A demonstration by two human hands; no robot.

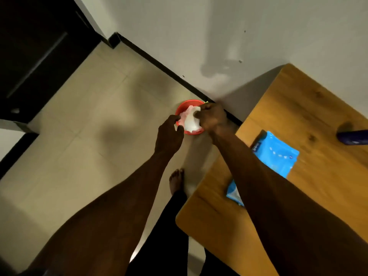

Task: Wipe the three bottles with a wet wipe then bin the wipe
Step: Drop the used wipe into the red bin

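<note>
A small red bin (182,108) stands on the floor by the wall, left of the table. Over it hangs a white wet wipe (191,121), crumpled. My right hand (214,118) pinches the wipe at its upper right. At the wipe's left edge my left hand (169,134) has its fingers curled, and they seem to hold the wipe too. One dark blue bottle (352,137) lies at the right edge of the view on the table. Other bottles are out of view.
A blue wet-wipe pack (275,154) lies on the wooden table (318,186), partly under my right forearm. A dark skirting runs along the white wall behind the bin. A dark door is at the far left. My bare foot (176,181) stands on the tiled floor near the table.
</note>
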